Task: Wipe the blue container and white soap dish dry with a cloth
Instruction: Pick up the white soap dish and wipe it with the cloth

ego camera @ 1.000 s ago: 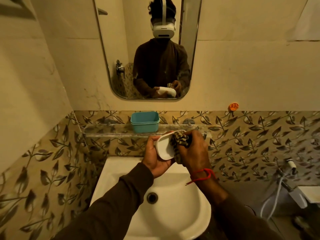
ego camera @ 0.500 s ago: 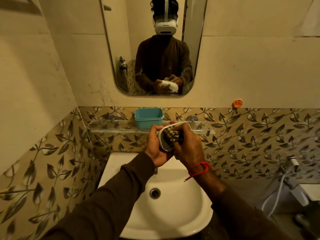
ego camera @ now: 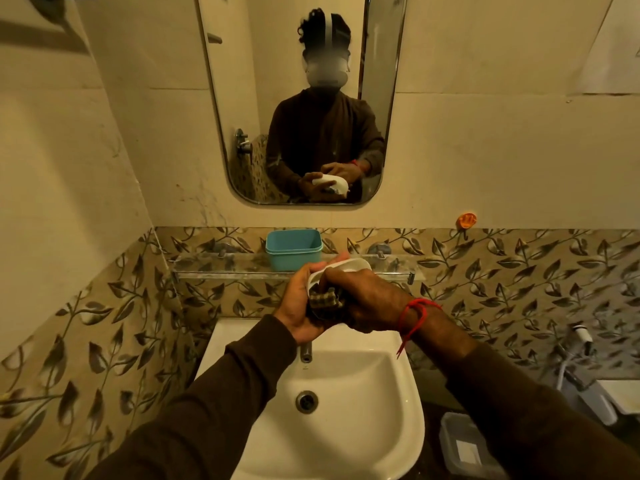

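My left hand (ego camera: 300, 306) grips the white soap dish (ego camera: 351, 264) from the left, holding it above the sink. A checked cloth (ego camera: 325, 300) is bunched in my right hand (ego camera: 367, 301), pressed against the dish from the right and covering most of it. Only the dish's upper rim shows. The blue container (ego camera: 293, 249) stands empty and upright on the glass shelf (ego camera: 225, 266), just behind and to the left of my hands.
A white sink (ego camera: 363, 393) with a tap (ego camera: 306, 351) lies under my hands. A mirror (ego camera: 301, 98) hangs above the shelf. A pale plastic box (ego camera: 462, 445) sits low at the right, and a hose fitting (ego camera: 575, 355) is on the right wall.
My right hand has turned over the dish, and the cloth has slid from the dish's middle down toward its lower edge. The view has tipped downward a little.
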### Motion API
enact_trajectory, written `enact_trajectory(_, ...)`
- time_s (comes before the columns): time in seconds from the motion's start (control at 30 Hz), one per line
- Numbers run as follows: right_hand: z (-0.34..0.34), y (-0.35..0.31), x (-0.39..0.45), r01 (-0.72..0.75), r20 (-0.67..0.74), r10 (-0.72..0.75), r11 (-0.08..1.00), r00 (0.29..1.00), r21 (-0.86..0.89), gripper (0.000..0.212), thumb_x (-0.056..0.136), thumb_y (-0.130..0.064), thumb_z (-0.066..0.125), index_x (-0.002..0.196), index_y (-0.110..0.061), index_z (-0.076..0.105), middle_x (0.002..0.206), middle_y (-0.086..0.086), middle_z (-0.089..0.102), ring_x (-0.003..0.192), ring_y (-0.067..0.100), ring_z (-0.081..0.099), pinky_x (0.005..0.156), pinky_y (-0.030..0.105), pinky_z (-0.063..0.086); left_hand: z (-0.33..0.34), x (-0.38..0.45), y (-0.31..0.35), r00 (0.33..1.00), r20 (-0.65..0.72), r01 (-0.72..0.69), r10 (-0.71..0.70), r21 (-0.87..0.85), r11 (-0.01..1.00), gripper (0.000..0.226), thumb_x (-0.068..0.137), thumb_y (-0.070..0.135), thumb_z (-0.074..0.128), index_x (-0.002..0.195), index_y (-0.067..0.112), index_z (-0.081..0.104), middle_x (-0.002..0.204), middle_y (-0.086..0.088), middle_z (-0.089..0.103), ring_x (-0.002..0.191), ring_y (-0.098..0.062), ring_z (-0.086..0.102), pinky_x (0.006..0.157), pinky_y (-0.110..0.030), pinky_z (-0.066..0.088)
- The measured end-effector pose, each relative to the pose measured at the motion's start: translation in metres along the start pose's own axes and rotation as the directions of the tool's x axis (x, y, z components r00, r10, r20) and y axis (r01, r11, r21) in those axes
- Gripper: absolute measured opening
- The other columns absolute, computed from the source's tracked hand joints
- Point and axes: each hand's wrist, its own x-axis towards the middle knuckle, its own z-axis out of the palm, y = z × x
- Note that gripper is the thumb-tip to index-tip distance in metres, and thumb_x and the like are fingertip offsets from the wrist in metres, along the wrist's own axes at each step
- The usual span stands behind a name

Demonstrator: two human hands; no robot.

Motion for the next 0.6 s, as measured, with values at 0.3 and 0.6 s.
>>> enact_trajectory(0.3,-0.012,-0.013,-0.001,0.296,0.001,-0.321,0.872,0.947,-0.39,0.044,0.064,-0.01,0.085,0.105,-0.004,0.069,0.11,0.018,0.068,0.101,0.032,0.066,0.084,0.037,0.055,0.008,-0.004,0.009,0.999,0.032,0.042,-0.042,-0.003,0.999,0.058,0.089,0.043,0.049,0.142,0.02,0.057,0.153,-0.021,0.044,0.118,-0.033,0.056,0.097,-0.052,0.046)
enact_trajectory(0.6,-0.004,-0.004,0.006,0.146,-0.221,-0.291,0.851,0.931,-0.504,0.056,0.064,-0.022,0.086,0.11,-0.01,0.057,0.094,0.017,0.062,0.077,0.028,0.064,0.056,0.035,0.058,0.014,-0.003,0.014,0.997,-0.054,0.06,-0.059,0.012,0.998,0.047,0.095,0.047,0.049,0.108,0.012,0.077,0.109,-0.019,0.071,0.108,-0.034,0.064,0.087,-0.05,0.056)
